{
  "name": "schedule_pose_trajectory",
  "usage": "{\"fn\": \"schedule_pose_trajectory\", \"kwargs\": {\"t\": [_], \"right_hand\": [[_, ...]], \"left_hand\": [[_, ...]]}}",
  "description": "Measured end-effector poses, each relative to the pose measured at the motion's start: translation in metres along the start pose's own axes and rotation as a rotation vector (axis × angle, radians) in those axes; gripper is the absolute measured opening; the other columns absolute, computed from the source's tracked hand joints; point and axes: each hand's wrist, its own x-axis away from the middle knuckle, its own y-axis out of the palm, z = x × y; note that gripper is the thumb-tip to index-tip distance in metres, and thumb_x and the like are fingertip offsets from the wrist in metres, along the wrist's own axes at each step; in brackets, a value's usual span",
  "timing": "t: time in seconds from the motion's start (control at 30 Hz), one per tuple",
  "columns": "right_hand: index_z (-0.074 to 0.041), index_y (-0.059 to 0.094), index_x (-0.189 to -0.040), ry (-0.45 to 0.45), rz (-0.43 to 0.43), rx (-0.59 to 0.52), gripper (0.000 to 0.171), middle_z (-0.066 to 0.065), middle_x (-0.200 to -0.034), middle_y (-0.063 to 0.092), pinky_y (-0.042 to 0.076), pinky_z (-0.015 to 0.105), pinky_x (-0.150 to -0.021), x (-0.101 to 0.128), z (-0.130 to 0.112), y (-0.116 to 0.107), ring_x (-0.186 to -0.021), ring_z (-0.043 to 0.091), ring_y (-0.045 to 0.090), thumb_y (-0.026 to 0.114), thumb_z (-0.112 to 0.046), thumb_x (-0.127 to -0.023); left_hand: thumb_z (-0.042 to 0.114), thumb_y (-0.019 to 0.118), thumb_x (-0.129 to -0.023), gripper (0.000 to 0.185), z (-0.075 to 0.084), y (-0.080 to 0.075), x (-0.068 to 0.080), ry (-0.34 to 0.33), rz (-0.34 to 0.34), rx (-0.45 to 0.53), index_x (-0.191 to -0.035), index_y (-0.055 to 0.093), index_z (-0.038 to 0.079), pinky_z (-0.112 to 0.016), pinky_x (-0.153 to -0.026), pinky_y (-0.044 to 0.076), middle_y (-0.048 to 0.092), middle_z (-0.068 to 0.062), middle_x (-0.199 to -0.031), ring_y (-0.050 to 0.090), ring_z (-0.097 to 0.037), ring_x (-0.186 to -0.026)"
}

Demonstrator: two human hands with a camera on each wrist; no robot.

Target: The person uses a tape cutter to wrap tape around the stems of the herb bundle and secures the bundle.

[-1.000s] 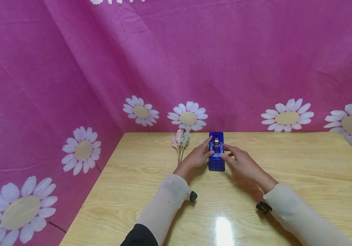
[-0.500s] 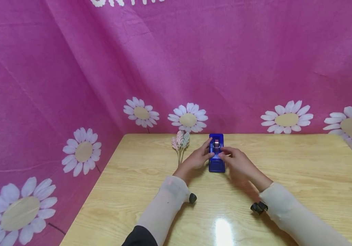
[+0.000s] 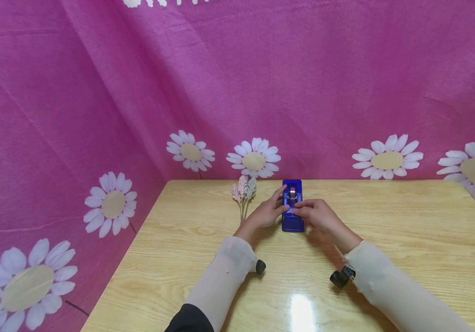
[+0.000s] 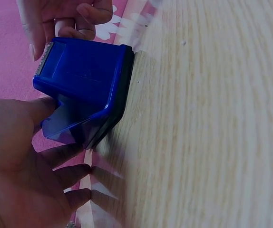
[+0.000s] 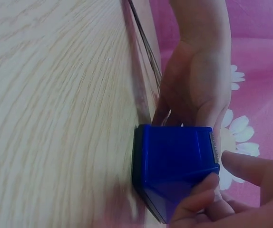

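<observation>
A blue tape dispenser (image 3: pixel 293 223) stands lengthwise on the wooden table (image 3: pixel 386 230), with a roll in its far end. My left hand (image 3: pixel 282 205) grips its left side, thumb (image 4: pixel 40 108) pressed into the notch in the body. My right hand (image 3: pixel 298 210) comes from the right and pinches the top of the dispenser (image 5: pixel 174 159) at the serrated cutter, index finger (image 5: pixel 238 167) above and thumb below. In the left wrist view the dispenser (image 4: pixel 86 78) fills the upper left with the right hand (image 4: pixel 63 21) curled over the cutter. No tape strip is visible.
A small sprig of pale dried flowers (image 3: pixel 243 190) lies just left of my left hand, near the table's far edge. Pink cloth printed with daisies (image 3: pixel 254 159) hangs behind and to the left. A bright glare (image 3: pixel 301 313) marks the near tabletop.
My right hand has moved left onto the dispenser and its fingers have curled over the cutter. The left hand and the dispenser have stayed put.
</observation>
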Motion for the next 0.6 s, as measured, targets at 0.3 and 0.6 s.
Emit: {"fn": "schedule_pose_trajectory", "kwargs": {"t": [0.3,0.6], "right_hand": [[0.014,0.061,-0.131,0.022,-0.008,-0.031,0.045,0.016,-0.109,0.076,0.057,0.029,-0.08,0.0006,0.0024,-0.0004,-0.089,0.009,0.066,0.071,-0.014,-0.097],[0.013,0.058,-0.134,0.057,0.003,-0.091,0.042,0.025,-0.122,0.071,0.058,0.046,-0.092,0.0014,0.0004,0.0037,-0.098,0.017,0.071,0.068,-0.007,-0.099]], "left_hand": [[0.029,0.051,-0.11,0.067,0.0005,0.0007,-0.0002,-0.002,0.002,0.023,-0.167,0.015,0.029,-0.04,-0.121,0.032,0.039,-0.01,-0.164,0.046,-0.025,-0.145],[0.03,0.049,-0.111,0.067,0.0002,0.0006,-0.0012,-0.018,-0.011,0.014,-0.167,0.013,0.03,-0.041,-0.121,0.032,0.037,-0.011,-0.164,0.045,-0.026,-0.145]]}}
